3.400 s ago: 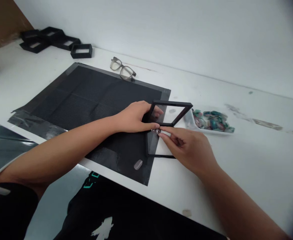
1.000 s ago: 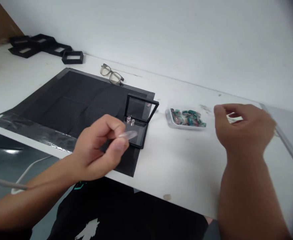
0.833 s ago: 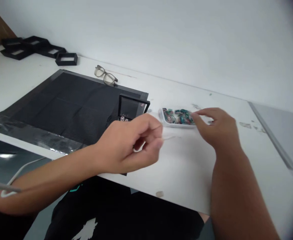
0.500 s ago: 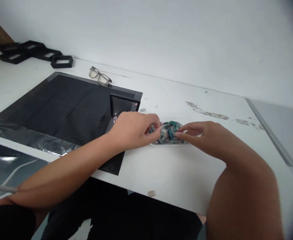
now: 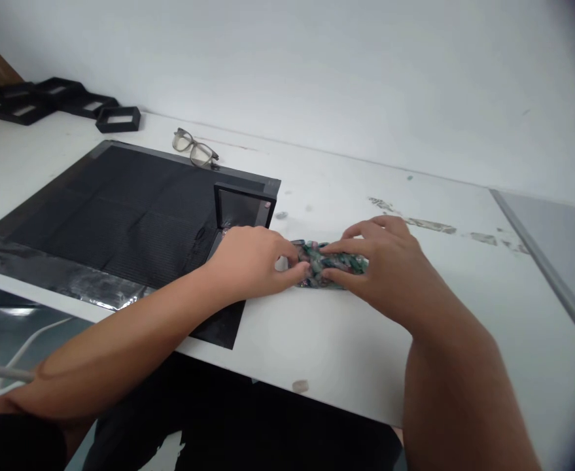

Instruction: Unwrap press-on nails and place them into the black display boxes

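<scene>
A small see-through pack of green, dark and pinkish pieces (image 5: 311,261) lies on the white table between my hands. At its left end, my left hand (image 5: 250,261) curls with thumb and forefinger closed on the edge. My right hand (image 5: 383,255) reaches over from the right, its thumb and forefinger gripping the middle of the pack and covering part of it. Just behind my left hand, a black frame (image 5: 245,190) stands upright on a black plastic sheet (image 5: 120,203); my hand hides its lower part.
Eyeglasses (image 5: 193,149) rest at the sheet's back edge. Several black open frames (image 5: 118,120) sit at the far left by the wall. Peeling tape (image 5: 429,226) marks the table, and a grey-edged panel (image 5: 552,248) lies at the right. A white cable (image 5: 27,340) hangs lower left.
My right hand has shifted left, from the right end of the pack to its middle, with its fingers wider apart. My left hand stays at the left end.
</scene>
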Demonstrator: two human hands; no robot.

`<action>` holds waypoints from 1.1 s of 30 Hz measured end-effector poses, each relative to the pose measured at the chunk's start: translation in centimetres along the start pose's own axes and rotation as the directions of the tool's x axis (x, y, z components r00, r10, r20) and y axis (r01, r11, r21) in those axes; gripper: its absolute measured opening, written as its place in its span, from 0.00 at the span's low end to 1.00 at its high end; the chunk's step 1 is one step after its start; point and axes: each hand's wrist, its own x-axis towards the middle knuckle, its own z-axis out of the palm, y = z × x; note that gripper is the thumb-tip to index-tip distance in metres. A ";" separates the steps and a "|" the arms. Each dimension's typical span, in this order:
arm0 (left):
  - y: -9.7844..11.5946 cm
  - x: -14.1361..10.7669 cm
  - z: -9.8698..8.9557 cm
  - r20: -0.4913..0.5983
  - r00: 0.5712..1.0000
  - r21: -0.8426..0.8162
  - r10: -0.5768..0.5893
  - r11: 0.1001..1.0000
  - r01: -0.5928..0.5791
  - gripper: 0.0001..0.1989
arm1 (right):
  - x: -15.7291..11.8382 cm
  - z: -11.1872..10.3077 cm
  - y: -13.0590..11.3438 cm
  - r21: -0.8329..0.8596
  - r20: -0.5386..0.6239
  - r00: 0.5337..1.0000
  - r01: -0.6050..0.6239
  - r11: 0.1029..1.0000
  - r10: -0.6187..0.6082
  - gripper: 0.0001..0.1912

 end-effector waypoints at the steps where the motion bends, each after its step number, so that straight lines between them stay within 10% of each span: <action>1: -0.1 0.0 -0.1 0.021 1.000 -0.017 -0.015 1.000 0.015 0.17 | 0.2 0.0 -0.3 0.029 0.021 1.000 0.018 0.999 -0.019 0.10; 8: -0.2 -0.2 -0.3 0.077 0.995 -0.043 -0.068 0.997 0.071 0.14 | 1.2 0.4 -1.8 0.200 0.272 0.962 -0.085 0.976 0.028 0.10; 19: 0.1 -0.4 -0.2 0.062 0.994 -0.012 -0.086 0.996 0.087 0.14 | 1.2 0.2 -0.9 0.360 0.316 0.945 -0.196 0.912 0.078 0.06; 28: -0.3 -0.7 -0.1 -0.095 0.995 -0.032 -0.009 0.999 0.006 0.13 | 0.6 -0.6 -0.1 0.600 0.046 0.998 -0.059 0.798 0.039 0.04; 33: -0.4 -1.3 -0.1 -0.361 0.907 -0.005 0.216 0.972 -0.234 0.12 | 0.6 -0.9 -0.9 0.747 -0.057 0.998 0.034 0.664 0.013 0.05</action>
